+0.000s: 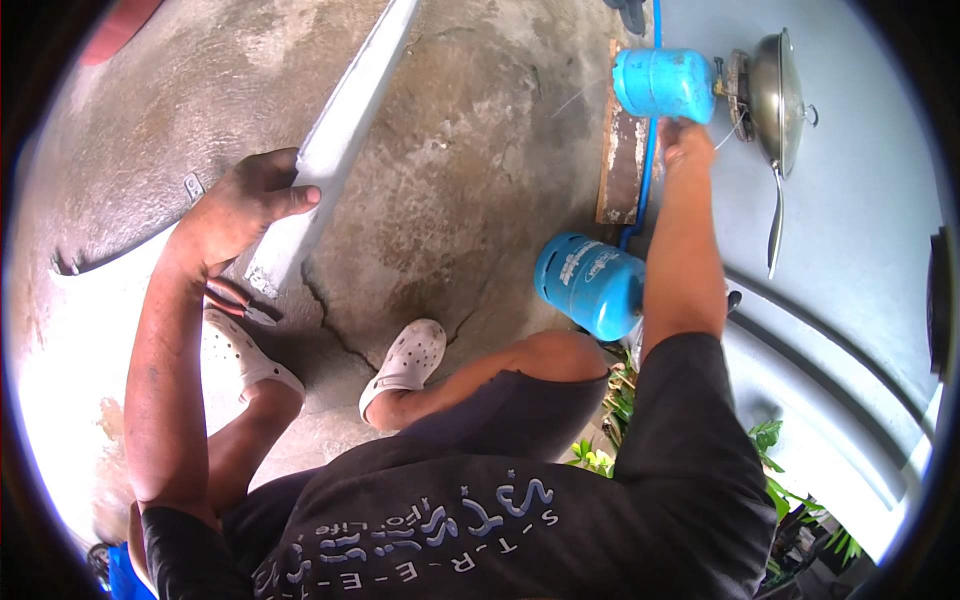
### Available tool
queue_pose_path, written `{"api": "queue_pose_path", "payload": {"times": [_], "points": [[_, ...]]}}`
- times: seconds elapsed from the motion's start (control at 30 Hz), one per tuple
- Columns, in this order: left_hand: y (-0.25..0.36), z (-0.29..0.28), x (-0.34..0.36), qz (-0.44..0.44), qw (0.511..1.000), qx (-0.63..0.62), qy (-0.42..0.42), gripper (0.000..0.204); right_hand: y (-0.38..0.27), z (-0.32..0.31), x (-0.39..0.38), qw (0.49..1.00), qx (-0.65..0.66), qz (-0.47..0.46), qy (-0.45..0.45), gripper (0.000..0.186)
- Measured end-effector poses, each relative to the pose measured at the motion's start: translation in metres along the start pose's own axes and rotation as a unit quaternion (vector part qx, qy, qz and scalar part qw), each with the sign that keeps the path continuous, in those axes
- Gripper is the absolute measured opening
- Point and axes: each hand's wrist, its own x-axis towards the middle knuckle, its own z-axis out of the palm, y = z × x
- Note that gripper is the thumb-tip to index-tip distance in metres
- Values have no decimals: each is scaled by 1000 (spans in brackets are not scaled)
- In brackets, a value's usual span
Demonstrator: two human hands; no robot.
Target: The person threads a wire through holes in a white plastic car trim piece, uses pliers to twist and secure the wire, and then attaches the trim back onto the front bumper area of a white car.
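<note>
My left hand (245,205) is closed around a long white bar (345,110), thumb on top. The bar slants from beside my feet up to the top edge. Off to the right, my right arm is stretched out, and my right hand (688,145) is beside a small blue gas cylinder (665,85). Its fingers look curled, but they are blurred and partly hidden. A thin pale wire or rod (730,132) shows next to that hand; whether I grip it is unclear. Red-handled pliers (238,300) lie on the concrete below the bar's near end.
A second blue gas cylinder (590,285) stands near my right knee. A lidded, long-handled pan (775,100) is on a burner (738,95) at the upper right. A blue hose (646,180) runs beside a worn board (622,160). Green plants (620,395) grow by my right side.
</note>
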Motion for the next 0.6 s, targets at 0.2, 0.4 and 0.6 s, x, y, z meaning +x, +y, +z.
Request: {"api": "queue_pose_path", "payload": {"times": [0.2,0.4,0.6], "points": [[-5,-5,2,0,1000,10,-9,54,-6,-56,8,903,-293,-228,215,26],[-3,-7,-1,-5,1000,-19,1,53,-47,-67,36,895,-357,-170,208,21],[2,-2,-2,11,1000,-21,6,52,-44,-54,52,973,-188,-93,94,12]]}}
